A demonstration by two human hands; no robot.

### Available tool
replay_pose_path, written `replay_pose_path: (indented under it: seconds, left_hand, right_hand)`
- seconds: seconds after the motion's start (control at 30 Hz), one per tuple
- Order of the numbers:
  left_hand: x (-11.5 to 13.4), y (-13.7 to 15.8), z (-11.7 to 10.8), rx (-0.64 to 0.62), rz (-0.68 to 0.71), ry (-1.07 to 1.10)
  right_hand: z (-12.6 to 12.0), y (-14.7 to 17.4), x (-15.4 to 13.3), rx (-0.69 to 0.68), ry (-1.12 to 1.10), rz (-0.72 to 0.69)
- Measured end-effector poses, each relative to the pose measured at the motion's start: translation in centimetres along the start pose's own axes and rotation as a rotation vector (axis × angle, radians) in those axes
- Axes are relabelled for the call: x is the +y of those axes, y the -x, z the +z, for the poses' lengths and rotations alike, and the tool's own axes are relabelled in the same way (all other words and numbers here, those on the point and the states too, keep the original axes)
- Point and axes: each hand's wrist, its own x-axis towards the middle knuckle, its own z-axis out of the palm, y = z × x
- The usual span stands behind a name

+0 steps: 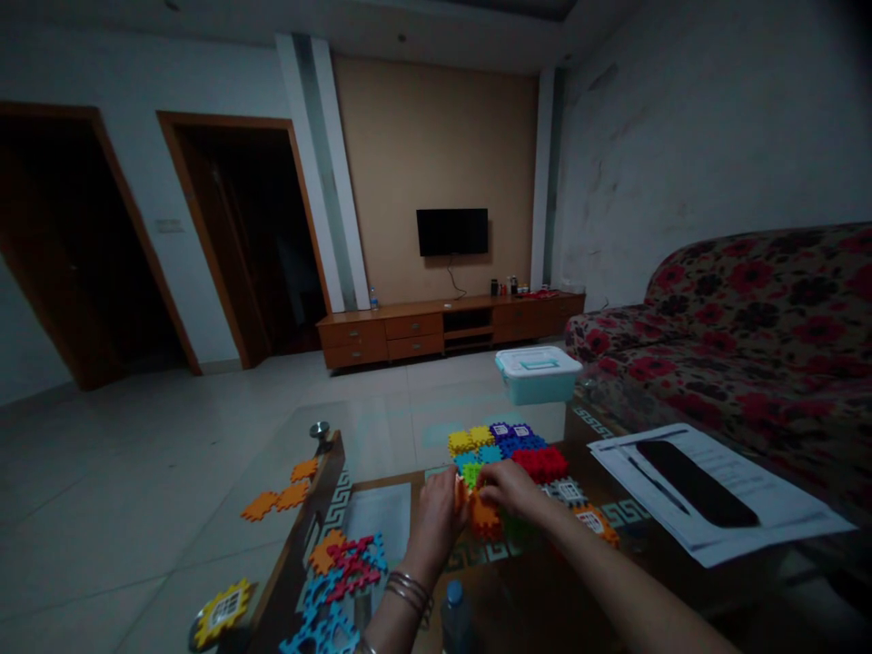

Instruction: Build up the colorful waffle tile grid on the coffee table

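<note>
Dim light filled the room, and a dark TV hung on the far wall. Near me stood a glass table, with bright toy pieces on it. One orange piece was in the middle of it all. It sat right where the two hands met, just under the right fingertips and a little to the right of the left ones. So neither hand had to reach. The right hand looked the nearer one, because more of the orange showed below it. I could not tell which way the piece was longest, since fingers hid part of it.

Both hands were curled up. The left hand, with bangles on its wrist, came in from the near left. The right one came in from the near right, bent down at the knuckles. Both seemed to pinch the orange piece, though it was too dark to see each finger.

Just past the fingertips lay a green piece, with yellow pieces farther off. A red stack stood beyond the right hand. Blue pieces lay loose on the left side, well apart from the fingers.
</note>
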Motion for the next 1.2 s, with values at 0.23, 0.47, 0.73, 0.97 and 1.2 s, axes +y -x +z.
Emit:
replay_pose_path:
  seconds: [0.23,0.47,0.73,0.97,1.2]
  left_hand:
    - [0.3,-0.3,0.1,-0.052,-0.06,0.03]
    - [0.4,0.1,0.6,-0.115,-0.013,0.067]
    - [2.6,0.2,2.3,-0.239,0.162,0.082]
    - [2.4,0.2,1.5,-0.127,0.101,-0.054]
    - [-7.0,0.2,-2.9,0.079,-0.297,-0.265]
  right_hand:
    - [0.5,0.2,-0.3,0.009,0.146,-0.008]
    - [-0.3,0.4,-0.6,0.134,0.211,-0.014]
    - [-1.3,1.1,0.6,0.27,0.06,-0.034]
    - [-1.1,1.8,0.5,0.291,-0.002,-0.083]
    - [3.2,1.5,-4.2,0.094,0.04,-0.242]
